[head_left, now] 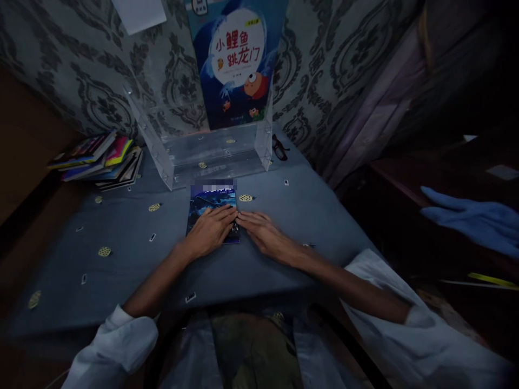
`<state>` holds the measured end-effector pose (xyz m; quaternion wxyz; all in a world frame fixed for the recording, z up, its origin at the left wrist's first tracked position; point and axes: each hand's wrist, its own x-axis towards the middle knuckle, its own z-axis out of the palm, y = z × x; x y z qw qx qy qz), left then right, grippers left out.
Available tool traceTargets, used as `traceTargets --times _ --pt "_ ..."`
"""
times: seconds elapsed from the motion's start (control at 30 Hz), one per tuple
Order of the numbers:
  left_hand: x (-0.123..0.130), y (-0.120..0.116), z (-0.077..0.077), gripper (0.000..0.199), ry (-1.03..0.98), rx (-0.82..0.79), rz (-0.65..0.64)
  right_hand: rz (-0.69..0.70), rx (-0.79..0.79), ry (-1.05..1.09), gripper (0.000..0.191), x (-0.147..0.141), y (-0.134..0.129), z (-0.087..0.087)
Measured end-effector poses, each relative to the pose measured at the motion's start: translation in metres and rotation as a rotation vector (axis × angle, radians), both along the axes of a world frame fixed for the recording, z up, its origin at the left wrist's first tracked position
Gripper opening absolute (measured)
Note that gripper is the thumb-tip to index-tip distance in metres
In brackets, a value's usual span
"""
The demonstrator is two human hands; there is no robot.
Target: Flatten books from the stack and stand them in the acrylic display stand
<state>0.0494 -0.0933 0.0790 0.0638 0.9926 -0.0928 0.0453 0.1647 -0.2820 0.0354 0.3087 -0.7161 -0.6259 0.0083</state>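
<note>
A small dark blue book (198, 202) lies closed on the blue-grey tablecloth in front of me. My left hand (213, 227) rests flat on its cover, fingers extended toward the right. At the book's right edge is my right hand (263, 229), its fingers stretched out and pointing left, with the tips close to those of my left hand. Neither hand grips anything. Behind the book stands a clear acrylic rack (219, 156). A large blue picture book (235, 65) with an orange fish is upright at the back of the rack, against the patterned wall.
Several stacked books (101, 159) lie at the table's back left. Dark-framed glasses (279, 148) are beside the rack's right end. Off the table at the right is a blue glove (474, 219). A white paper (140, 13) hangs on the wall.
</note>
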Motion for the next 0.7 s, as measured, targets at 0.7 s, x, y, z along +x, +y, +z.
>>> traceTargets --times 0.7 --pt "-0.031 -0.017 -0.012 0.035 -0.115 0.118 -0.035 0.017 -0.02 -0.048 0.053 -0.026 -0.024 -0.005"
